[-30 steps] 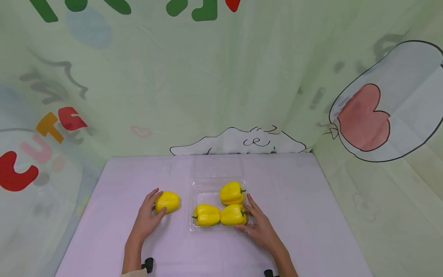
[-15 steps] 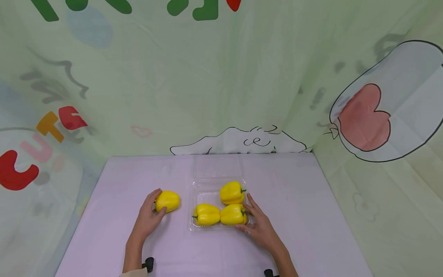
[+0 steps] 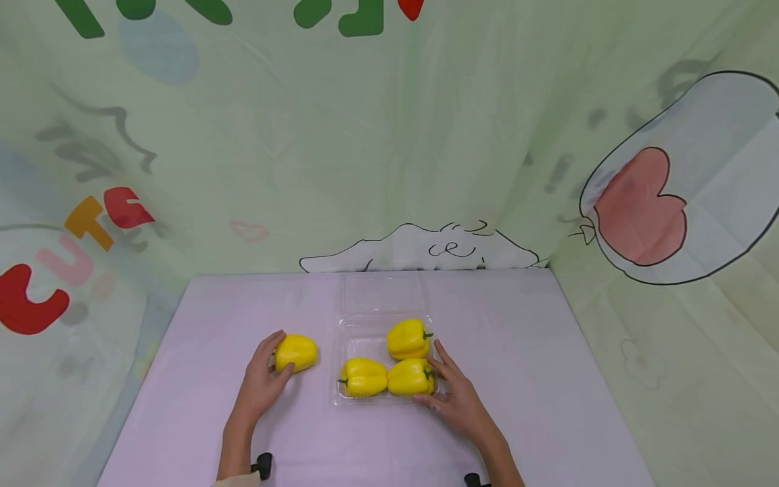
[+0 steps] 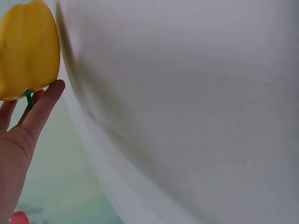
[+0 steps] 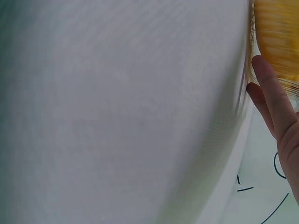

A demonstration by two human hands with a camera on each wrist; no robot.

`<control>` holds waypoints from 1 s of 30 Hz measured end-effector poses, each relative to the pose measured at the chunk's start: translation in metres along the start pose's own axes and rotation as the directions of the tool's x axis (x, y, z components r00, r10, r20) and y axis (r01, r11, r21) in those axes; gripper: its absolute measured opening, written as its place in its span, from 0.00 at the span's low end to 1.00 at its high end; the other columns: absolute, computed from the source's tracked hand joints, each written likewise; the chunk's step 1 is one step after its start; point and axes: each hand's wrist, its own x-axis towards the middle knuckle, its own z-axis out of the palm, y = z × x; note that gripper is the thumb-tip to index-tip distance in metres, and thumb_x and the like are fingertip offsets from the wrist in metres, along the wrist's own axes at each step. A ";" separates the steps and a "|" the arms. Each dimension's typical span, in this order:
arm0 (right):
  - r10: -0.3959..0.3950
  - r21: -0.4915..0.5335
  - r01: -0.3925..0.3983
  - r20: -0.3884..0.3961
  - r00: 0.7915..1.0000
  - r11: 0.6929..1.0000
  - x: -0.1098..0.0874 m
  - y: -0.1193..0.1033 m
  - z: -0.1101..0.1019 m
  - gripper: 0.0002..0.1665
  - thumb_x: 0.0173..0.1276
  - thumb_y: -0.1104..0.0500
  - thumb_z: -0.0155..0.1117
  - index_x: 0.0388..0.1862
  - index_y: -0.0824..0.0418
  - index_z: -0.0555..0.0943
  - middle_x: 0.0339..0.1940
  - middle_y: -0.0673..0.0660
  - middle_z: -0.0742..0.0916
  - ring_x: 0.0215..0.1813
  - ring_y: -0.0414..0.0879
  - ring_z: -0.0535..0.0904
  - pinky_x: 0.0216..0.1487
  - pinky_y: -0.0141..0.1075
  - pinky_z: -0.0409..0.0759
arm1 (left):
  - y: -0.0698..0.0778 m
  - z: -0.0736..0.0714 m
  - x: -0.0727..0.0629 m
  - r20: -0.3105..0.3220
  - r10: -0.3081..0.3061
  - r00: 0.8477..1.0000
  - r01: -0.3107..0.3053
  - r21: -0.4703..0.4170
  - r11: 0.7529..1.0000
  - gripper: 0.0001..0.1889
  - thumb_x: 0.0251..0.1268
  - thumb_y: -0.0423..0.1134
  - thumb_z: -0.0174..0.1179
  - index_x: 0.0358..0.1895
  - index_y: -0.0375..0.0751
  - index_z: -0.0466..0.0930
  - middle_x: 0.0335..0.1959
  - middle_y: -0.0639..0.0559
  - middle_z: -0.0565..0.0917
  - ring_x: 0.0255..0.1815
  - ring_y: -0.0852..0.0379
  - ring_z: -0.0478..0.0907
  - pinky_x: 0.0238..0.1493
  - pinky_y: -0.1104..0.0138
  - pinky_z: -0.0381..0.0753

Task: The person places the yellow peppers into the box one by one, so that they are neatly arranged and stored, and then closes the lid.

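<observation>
My left hand [image 3: 262,382] holds a yellow bell pepper [image 3: 296,353] between thumb and fingers, left of a clear plastic clamshell box [image 3: 359,338]. In the left wrist view, the green stem of that bell pepper [image 4: 30,51] points back toward the palm. Two yellow bell peppers lie side by side in the front of the box, the left one [image 3: 363,377] and the right one [image 3: 410,377]. Another yellow bell pepper [image 3: 408,339] sits behind at the right. My right hand [image 3: 453,399] rests its straight, spread fingers against the box's right side, as the right wrist view also shows.
The box's clear lid [image 3: 383,295] lies folded back toward the rear of the table. A pale lilac cloth [image 3: 517,352] covers the tabletop. Printed green curtains [image 3: 304,135] stand behind and on both sides.
My left hand and the bell pepper in it have shifted slightly to the right and back. The right hand, the box and the bell peppers inside have stayed put.
</observation>
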 end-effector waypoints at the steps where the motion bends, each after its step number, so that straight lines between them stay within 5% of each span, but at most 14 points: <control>1: 0.000 -0.001 0.000 -0.001 1.000 1.000 0.000 0.000 0.000 0.53 0.57 0.41 0.84 0.78 0.56 0.74 0.91 0.49 0.56 0.82 0.59 0.70 0.68 0.52 0.85 | 0.001 0.000 0.000 0.000 0.003 1.000 -0.003 -0.003 1.000 0.36 0.71 0.33 0.66 0.80 0.36 0.64 0.82 0.38 0.65 0.77 0.34 0.70 0.66 0.38 0.83; 16: -0.003 0.003 0.003 -0.002 1.000 1.000 0.000 0.000 0.000 0.53 0.57 0.42 0.84 0.79 0.56 0.74 0.91 0.49 0.56 0.84 0.59 0.68 0.67 0.49 0.85 | 0.028 -0.004 0.004 -0.071 0.018 0.997 -0.021 -0.038 0.999 0.36 0.71 0.35 0.67 0.79 0.37 0.66 0.82 0.40 0.66 0.74 0.36 0.73 0.65 0.40 0.85; 30: 0.012 0.033 -0.012 0.001 1.000 0.999 -0.001 -0.002 0.001 0.52 0.57 0.46 0.85 0.79 0.56 0.74 0.91 0.49 0.56 0.86 0.60 0.63 0.65 0.46 0.86 | 0.058 0.000 0.007 -0.054 0.047 0.997 -0.052 -0.083 0.995 0.35 0.71 0.35 0.68 0.80 0.43 0.67 0.82 0.44 0.67 0.73 0.39 0.74 0.66 0.42 0.85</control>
